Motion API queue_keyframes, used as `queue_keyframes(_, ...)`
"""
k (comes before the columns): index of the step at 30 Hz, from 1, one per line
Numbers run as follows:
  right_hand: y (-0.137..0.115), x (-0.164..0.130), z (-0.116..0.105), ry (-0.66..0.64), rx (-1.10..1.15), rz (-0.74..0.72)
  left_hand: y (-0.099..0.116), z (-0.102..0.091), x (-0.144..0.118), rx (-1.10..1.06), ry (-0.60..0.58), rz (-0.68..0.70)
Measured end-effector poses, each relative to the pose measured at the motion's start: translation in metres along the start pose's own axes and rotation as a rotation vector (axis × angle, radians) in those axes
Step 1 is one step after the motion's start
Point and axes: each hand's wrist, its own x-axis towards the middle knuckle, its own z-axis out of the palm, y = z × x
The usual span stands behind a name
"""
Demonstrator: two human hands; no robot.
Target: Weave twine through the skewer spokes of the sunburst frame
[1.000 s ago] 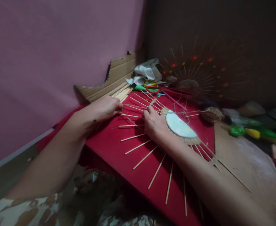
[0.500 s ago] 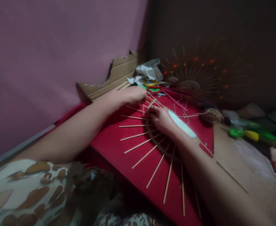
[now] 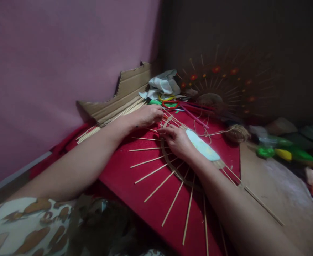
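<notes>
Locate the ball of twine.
In the head view the ball of twine sits right of centre, at the far right corner of the red board, beyond the right hand.

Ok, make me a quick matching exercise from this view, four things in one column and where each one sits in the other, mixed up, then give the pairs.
Things:
1. left hand
2. right hand
3. ball of twine
4. torn cardboard

Places:
A. leaning against the pink wall
B. resting on the pale disc at the middle of the sticks
C. on the red board's far right corner
D. at the far sticks of the fan, near the coloured rings

Pairs: 1-D, 2-B, 3-C, 4-A
</notes>
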Motion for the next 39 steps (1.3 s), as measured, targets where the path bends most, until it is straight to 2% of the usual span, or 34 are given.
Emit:
queue_keyframes(9, 0.005, -0.002, 0.006, 0.128, 0.203, 0.137, -0.006, 0.008, -0.005, -0.060, 0.076, 0.005)
queue_keyframes(14, 0.004, -0.004, 0.005, 0.145, 0.054, -0.027, -0.002, 0.010, -0.002, -0.091, 0.114, 0.051)
queue_keyframes(18, 0.000, -0.005, 0.006, 0.090, -0.025, -0.030, -0.002, 0.013, -0.002, -0.142, 0.154, 0.077)
queue_keyframes(21, -0.005, -0.005, 0.003, 0.039, -0.110, -0.013, 0.000, 0.016, -0.002, -0.129, 0.142, 0.064)
queue_keyframes(26, -0.018, -0.005, -0.017, 0.048, -0.537, 0.189, 0.001, 0.021, 0.000, -0.063, 0.054, 0.022)
queue_keyframes(29, -0.023, -0.012, -0.033, -0.004, -0.738, 0.333, -0.002, 0.025, 0.002, -0.006, 0.003, -0.016)
queue_keyframes(33, -0.022, -0.030, -0.043, -0.060, -0.750, 0.478, -0.006, 0.027, 0.004, -0.066, 0.030, 0.011)
queue_keyframes(39, -0.012, -0.043, -0.046, -0.097, -0.639, 0.473, -0.003, 0.019, 0.003, -0.134, 0.063, 0.025)
